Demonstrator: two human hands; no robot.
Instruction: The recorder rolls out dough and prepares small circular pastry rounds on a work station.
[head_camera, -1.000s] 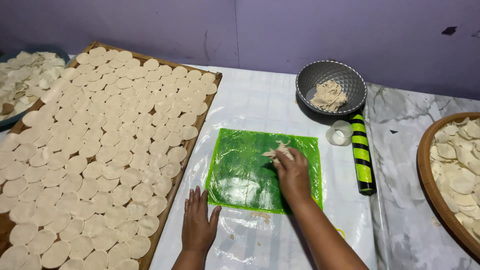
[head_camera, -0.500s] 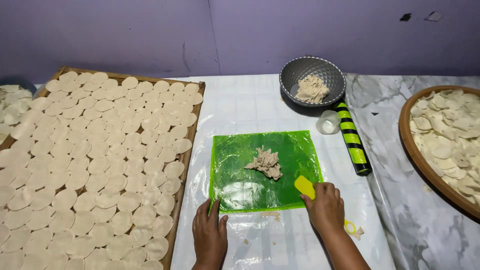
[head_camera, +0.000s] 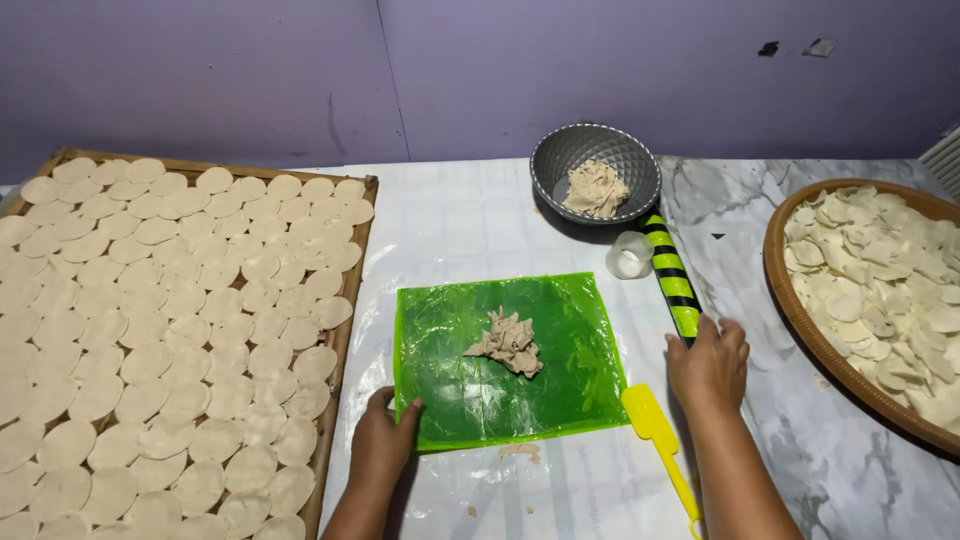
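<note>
Left section: a flat tray (head_camera: 352, 330) carries rows of thin pale dough discs (head_camera: 170, 330). They look soft and easily deformed; its left and near edges are cut off by the frame.

Centre: the left hand (head_camera: 385, 445) rests with fingers spread and pressed flat on the near left corner of the green plastic sheet (head_camera: 560, 340), holding nothing. The sheet lies flat on the white-covered counter (head_camera: 460, 220). It appears thin, flexible and slick, so it is likely to slide unless pinned at a corner or edge. A ragged dough lump (head_camera: 508, 343) sits on the sheet near its middle; judged soft, light and sticky, it is best gathered from underneath. A grey bowl (head_camera: 560, 155) behind holds more dough.

Right of centre: a small clear cup (head_camera: 629, 256) stands just beside the green-and-black rolling pin (head_camera: 672, 275). The right hand (head_camera: 708, 362) is curled over the pin's near end; whether the fingers are closed around it cannot be told. The pin appears rigid and smooth; grip by the end. A yellow scraper (head_camera: 655, 435) lies near the wrist, its handle cut off.

Far right: a round basket (head_camera: 790, 300) of discs is partly out of view.
</note>
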